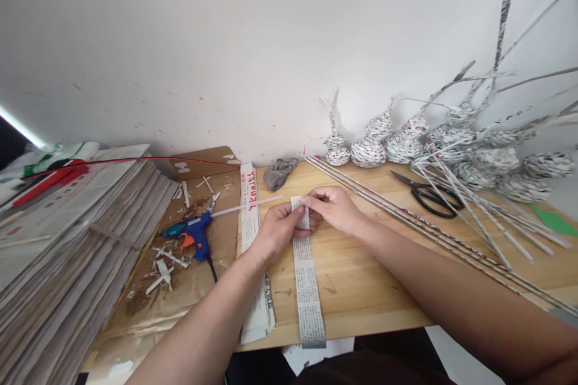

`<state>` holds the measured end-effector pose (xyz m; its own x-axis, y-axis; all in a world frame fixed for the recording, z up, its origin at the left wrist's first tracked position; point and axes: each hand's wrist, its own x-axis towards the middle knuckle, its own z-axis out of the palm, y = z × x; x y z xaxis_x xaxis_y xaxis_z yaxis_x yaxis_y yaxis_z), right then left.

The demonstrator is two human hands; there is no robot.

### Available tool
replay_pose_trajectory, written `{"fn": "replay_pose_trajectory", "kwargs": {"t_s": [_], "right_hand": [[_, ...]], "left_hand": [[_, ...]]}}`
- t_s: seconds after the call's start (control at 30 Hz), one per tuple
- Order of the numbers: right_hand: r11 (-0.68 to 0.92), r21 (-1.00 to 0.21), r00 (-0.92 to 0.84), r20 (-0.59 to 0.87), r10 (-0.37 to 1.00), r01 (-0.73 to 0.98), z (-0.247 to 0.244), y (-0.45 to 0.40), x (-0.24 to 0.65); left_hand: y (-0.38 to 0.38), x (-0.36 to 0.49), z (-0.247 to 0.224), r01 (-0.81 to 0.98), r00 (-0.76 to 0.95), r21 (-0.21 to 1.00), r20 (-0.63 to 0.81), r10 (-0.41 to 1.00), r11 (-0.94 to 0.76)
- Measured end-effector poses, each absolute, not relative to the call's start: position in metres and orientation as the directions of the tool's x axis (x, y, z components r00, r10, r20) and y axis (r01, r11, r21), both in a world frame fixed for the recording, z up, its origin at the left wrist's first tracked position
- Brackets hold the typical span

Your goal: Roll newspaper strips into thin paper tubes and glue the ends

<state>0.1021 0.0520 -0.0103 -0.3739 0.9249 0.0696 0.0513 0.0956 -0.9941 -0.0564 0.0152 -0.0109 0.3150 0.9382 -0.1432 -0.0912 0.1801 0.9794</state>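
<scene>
Likely very light and limp to handle, with hardly any stiffness across the width; probably easy to crease, quick to curl and prone to tearing if pulled sideways. Not likely slippery, judging by the matt newsprint. Best to take hold of the newspaper strip (308,289) near the upper end, flat between thumb and fingers, with a light pinch close to the edges. Lies to the right of the glue gun (197,237), beyond the pile of cut paper (248,228), with the lower length running along the bench (361,289) towards the near edge. Pinches the upper end with the left hand (280,227), thumb on top and fingers curled beneath; pinches the top edge with the right hand (336,209), fingertips drawn together and partly hidden. Looks long, narrow and grey-white, covered in dense rows of small dark print, with paler bands between the blocks of text. Appears mostly flat, a little bowed towards the lower end. Farther right of the glue gun, rolled paper rods (383,201), black scissors (418,185) and woven paper gourd shapes (368,152).
</scene>
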Motion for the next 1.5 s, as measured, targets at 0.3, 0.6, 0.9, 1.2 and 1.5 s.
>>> {"fn": "replay_pose_trajectory", "kwargs": {"t_s": [0.3,0.6,0.9,1.2,1.5], "right_hand": [[0.078,-0.997,-0.496,0.056,0.867,0.024,-0.011,0.055,0.107],[0.231,-0.958,-0.305,0.171,0.937,0.171,-0.009,0.054,0.103],[0.135,-0.985,-0.382,0.086,0.920,0.104,-0.008,0.052,0.102],[0.110,-0.991,-0.261,0.086,0.962,0.079,-0.014,0.050,0.097],[0.007,-1.000,-0.366,0.016,0.931,-0.026,-0.010,0.053,0.104]], "left_hand": [[0.018,-0.059,-0.011,-0.128,0.314,0.975,-0.136,0.940,0.184],[0.016,-0.057,-0.012,-0.163,0.344,0.964,-0.142,0.928,0.208],[0.016,-0.058,-0.013,-0.164,0.300,0.952,-0.202,0.932,0.259],[0.015,-0.055,-0.011,-0.100,0.305,0.978,-0.146,0.941,0.184],[0.015,-0.058,-0.011,-0.048,0.330,0.981,-0.163,0.930,0.189]]}}
